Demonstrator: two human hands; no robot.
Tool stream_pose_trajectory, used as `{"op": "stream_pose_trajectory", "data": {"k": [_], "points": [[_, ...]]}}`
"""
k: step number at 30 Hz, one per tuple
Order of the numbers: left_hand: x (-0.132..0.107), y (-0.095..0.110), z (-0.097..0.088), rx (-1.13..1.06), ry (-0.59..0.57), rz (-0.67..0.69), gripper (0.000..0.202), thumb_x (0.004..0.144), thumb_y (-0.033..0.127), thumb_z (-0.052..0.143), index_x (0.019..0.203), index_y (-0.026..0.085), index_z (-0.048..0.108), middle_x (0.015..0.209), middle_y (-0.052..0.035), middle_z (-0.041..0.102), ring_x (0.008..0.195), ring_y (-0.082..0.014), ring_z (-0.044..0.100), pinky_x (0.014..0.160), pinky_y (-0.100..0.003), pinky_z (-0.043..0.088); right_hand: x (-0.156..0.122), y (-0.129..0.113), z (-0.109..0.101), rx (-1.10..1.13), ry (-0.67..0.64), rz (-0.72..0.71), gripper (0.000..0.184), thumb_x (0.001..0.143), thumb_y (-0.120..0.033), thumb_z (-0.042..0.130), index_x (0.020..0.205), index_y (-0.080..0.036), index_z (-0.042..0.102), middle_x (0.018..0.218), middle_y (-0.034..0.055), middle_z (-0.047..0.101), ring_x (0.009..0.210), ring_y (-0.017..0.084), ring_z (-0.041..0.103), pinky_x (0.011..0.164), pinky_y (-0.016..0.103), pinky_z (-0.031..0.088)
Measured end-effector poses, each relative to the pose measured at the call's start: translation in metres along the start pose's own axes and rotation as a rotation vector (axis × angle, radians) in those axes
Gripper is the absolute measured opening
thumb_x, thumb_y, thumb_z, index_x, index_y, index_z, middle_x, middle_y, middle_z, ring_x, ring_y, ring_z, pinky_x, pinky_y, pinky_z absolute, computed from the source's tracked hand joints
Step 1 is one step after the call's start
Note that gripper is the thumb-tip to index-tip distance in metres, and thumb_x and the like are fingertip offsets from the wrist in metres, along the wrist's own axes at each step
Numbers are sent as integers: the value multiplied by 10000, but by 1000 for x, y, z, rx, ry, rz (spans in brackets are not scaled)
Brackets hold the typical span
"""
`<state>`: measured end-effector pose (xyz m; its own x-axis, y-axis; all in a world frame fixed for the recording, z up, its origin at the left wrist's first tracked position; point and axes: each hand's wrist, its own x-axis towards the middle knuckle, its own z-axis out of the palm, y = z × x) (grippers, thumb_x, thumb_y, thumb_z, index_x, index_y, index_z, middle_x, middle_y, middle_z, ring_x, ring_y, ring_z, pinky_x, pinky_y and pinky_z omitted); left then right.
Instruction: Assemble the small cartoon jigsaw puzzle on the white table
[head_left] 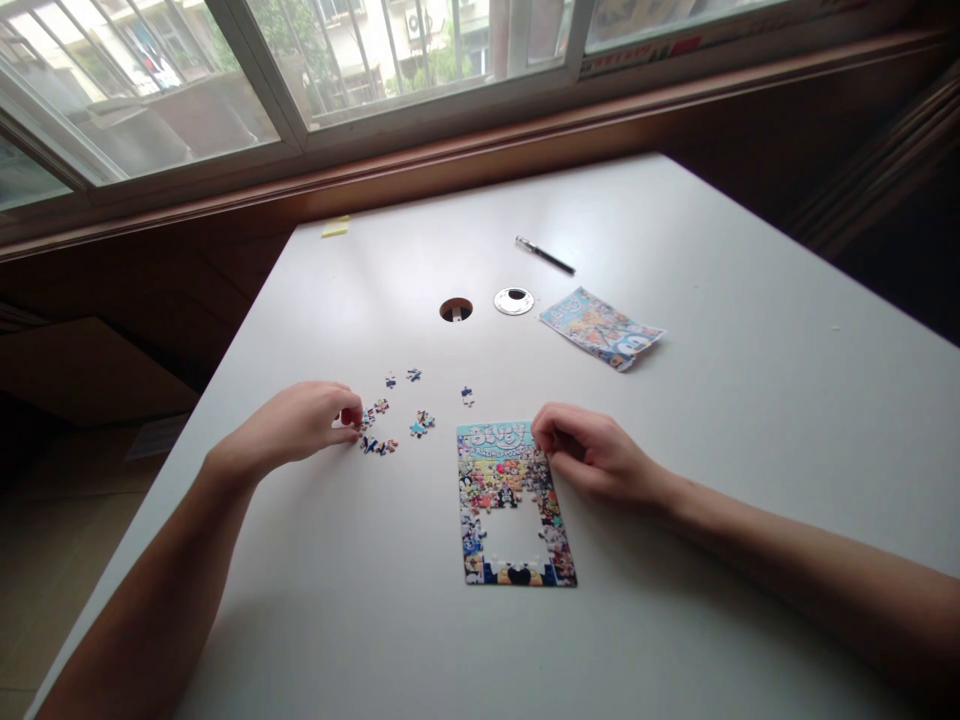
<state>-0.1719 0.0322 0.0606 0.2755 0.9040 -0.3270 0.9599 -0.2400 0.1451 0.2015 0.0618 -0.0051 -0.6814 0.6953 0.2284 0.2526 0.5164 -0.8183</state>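
A jigsaw puzzle (472,480) with a cartoon picture lies flat on the white table, with a gap in its lower middle where the white surface shows. My right hand (600,450) rests at its upper right edge, fingers curled and fingertips against the border. To the left, my left hand (311,425) reaches to a loose cluster of puzzle pieces (379,446); thumb and forefinger are bent but apart, right at the nearest pieces. Other loose pieces (422,423) lie between that cluster and the puzzle, and a single dark-and-white piece (467,396) sits just above the puzzle.
A creased picture sheet (600,328) lies beyond my right hand, with a black pen (545,255) behind it. Near the middle are a round cable hole (456,310) and its metal cover (514,301). Yellow tape (335,227) marks the far left corner. Windows stand behind the table (360,620).
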Motion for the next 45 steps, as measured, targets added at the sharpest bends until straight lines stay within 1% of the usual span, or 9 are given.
{"op": "stream_pose_trajectory", "data": {"k": [5,10,14,19,23,27,38,41,45], "points": [[0,-1,1,17,-7,27,169,823,377,580,838,228,656,887,-26,671,776,-185,593,660,-258,384,0,1,0,-3,-5,1,226,688,17,445,758,-194,481,735,-8,505,629,118,416,575,250,343],[0,3,1,29,23,34,114,826,324,551,818,221,599,800,-18,641,727,-181,568,636,-261,365,0,0,0,-8,-2,4,219,694,12,448,757,-195,481,734,-7,506,628,118,413,577,251,344],[0,4,-1,1,31,47,74,818,287,542,804,223,575,788,-10,634,704,-171,559,624,-257,365,0,0,0,-8,-2,4,220,691,10,449,759,-196,484,731,-7,505,625,118,409,575,251,342],[-2,1,-1,-42,-7,40,103,810,283,530,770,221,602,753,-10,640,668,-163,565,615,-253,380,0,1,1,-7,0,0,227,687,14,445,758,-197,484,729,-8,505,623,118,409,573,250,341],[-2,1,-2,-61,-31,45,138,822,293,520,775,226,632,765,-10,662,677,-161,582,614,-247,386,0,1,0,-6,1,-6,231,683,17,445,760,-197,485,731,-8,505,623,118,406,575,250,340],[-1,2,-2,-48,-30,43,155,845,289,510,772,232,634,745,-5,664,671,-160,584,628,-245,387,0,1,0,-6,1,-5,225,685,14,448,755,-197,481,726,-9,499,625,119,410,576,250,341],[-1,4,-3,-87,-2,48,173,842,286,512,749,225,645,715,-3,663,632,-149,582,604,-240,399,0,1,0,-15,2,-4,225,682,8,455,760,-199,490,731,-5,513,628,122,417,578,250,348],[-3,5,-4,-91,16,60,159,859,280,510,789,225,643,743,-2,671,659,-148,595,633,-241,419,-1,1,0,-13,0,-3,223,689,10,454,757,-200,486,733,-6,510,630,122,418,579,251,348],[-5,8,-10,-151,38,113,142,874,260,526,847,225,661,839,-5,686,740,-143,609,676,-241,444,-1,1,0,-5,-3,-2,225,692,14,452,758,-198,485,734,-8,504,626,119,412,575,251,344]]}}
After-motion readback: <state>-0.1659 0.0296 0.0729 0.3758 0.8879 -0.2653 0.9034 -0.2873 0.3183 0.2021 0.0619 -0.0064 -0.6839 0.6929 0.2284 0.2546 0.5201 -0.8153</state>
